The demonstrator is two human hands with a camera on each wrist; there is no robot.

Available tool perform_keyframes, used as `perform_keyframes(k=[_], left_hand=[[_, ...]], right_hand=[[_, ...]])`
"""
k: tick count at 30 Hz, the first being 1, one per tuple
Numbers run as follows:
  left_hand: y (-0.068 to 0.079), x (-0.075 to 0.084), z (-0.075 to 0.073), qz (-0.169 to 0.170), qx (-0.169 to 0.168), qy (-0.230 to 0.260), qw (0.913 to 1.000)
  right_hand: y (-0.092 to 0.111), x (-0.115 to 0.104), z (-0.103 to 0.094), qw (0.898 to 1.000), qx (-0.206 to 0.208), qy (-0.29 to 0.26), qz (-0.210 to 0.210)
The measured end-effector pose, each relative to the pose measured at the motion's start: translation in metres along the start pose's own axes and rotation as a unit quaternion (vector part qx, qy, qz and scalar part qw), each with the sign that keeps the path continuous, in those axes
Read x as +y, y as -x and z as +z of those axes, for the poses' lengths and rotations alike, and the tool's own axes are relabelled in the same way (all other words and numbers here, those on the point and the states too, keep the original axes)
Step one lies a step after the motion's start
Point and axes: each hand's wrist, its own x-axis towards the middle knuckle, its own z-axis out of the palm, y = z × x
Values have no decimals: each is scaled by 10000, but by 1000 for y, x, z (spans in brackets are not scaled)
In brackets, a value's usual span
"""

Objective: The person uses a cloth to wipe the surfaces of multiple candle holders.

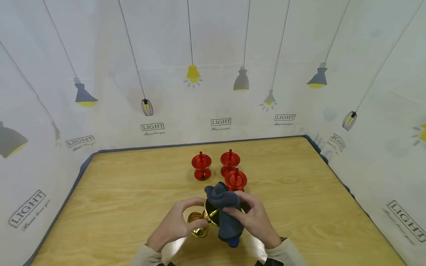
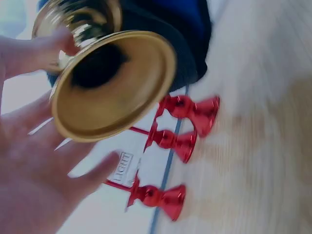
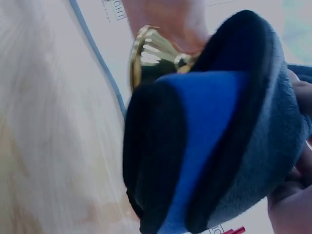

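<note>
A shiny gold candle holder (image 1: 199,232) is tilted on its side in my left hand (image 1: 176,222), its hollow base (image 2: 139,90) facing the left wrist camera. My left thumb and fingers grip it around the dish and stem. Pinched in my right hand (image 1: 255,218) is a folded grey-blue cloth (image 1: 230,224) with a bright blue side (image 3: 209,112). The cloth lies over the dish and hides part of it, while a gold center post shows beside it.
Beyond my hands stand three red candle holders: one at the left (image 1: 202,174), one behind (image 1: 224,161) and one nearer (image 1: 237,181), partly behind the cloth. The wooden table (image 1: 133,184) is bordered by a printed curtain (image 1: 213,99).
</note>
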Motion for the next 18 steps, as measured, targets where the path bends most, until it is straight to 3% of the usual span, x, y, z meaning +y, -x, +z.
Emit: perform_keyframes(k=[3, 6, 8, 10, 12, 14, 16, 18], left_hand=[[0, 4, 11, 598, 838, -919, 9904], [-2, 4, 21, 1373, 1535, -1650, 9646], [-3, 2, 25, 1669, 1920, -1904, 9482], [-4, 0, 25, 1829, 2086, -1869, 9424], [-3, -1, 23, 1908, 2050, -1704, 9447], [-2, -1, 20, 1872, 1840, -1522, 9528], [-1, -2, 16, 1663, 1453, -1187, 9681], [-1, -3, 11, 1283, 837, -527, 9868]], right_hand=[[2, 1, 4, 9993, 325, 128, -109], [4, 0, 8, 9982, 498, 245, -236], [4, 0, 9, 9979, 499, 301, -284], [4, 0, 10, 9980, 464, 298, -313], [5, 0, 9, 9982, 432, 265, -322], [5, 0, 9, 9982, 419, 217, -367], [6, 0, 8, 9983, 392, 168, -399], [6, 1, 7, 9984, 313, 119, -453]])
